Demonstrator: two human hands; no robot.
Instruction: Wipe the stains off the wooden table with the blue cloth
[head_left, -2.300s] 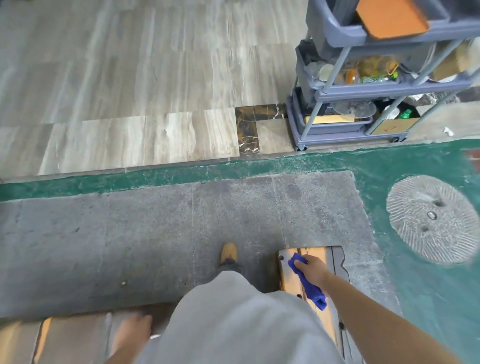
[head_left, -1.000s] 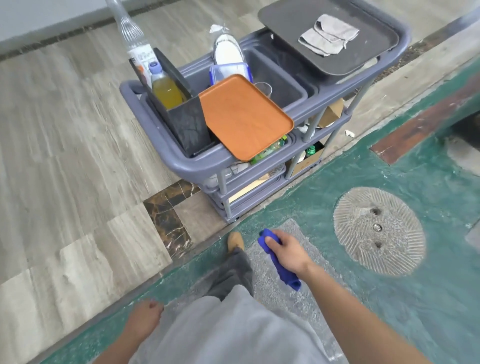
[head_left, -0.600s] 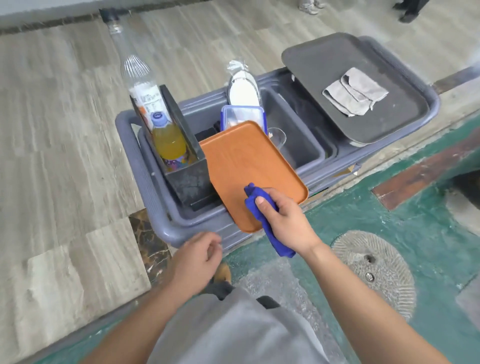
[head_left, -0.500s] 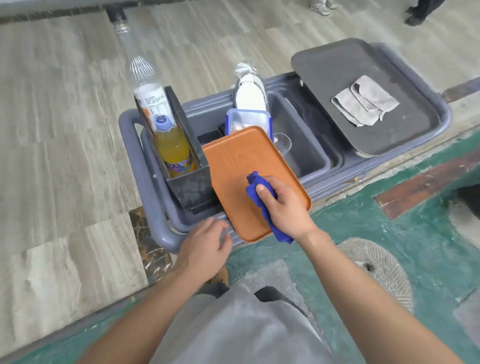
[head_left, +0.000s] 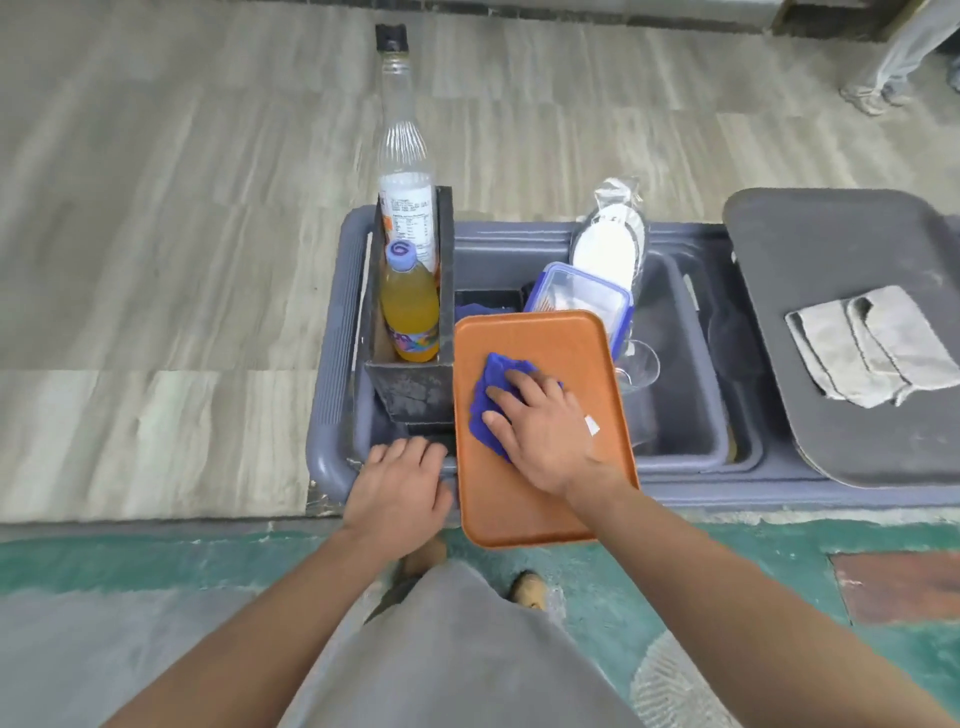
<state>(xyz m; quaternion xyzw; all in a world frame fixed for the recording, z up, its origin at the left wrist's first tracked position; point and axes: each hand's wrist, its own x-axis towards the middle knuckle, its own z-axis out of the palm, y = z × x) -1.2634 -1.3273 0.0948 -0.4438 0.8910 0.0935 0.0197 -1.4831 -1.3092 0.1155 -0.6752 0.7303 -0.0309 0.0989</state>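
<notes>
My right hand (head_left: 545, 436) presses the blue cloth (head_left: 485, 405) flat onto an orange tray (head_left: 524, 509), fingers spread over it. The tray lies on top of a grey plastic cart (head_left: 332, 364) and overhangs its front edge. To the tray's left, my left hand (head_left: 400, 483) rests on the cart's front rim with its fingers curled over it. No wooden table is in view.
A black caddy (head_left: 415, 389) holds a tall clear bottle (head_left: 405, 171) and an orange drink bottle (head_left: 410, 312). Behind the tray are a blue-lidded container (head_left: 576, 296), a white bag (head_left: 608, 249) and a glass (head_left: 641, 364). A dark tray (head_left: 831, 249) carries a grey cloth (head_left: 872, 348). Someone's legs (head_left: 904, 52) stand far right.
I turned from the wooden table on the floor to the cart. My right hand carried the blue cloth onto the orange tray and flattened it; my left hand reached the cart's rim.
</notes>
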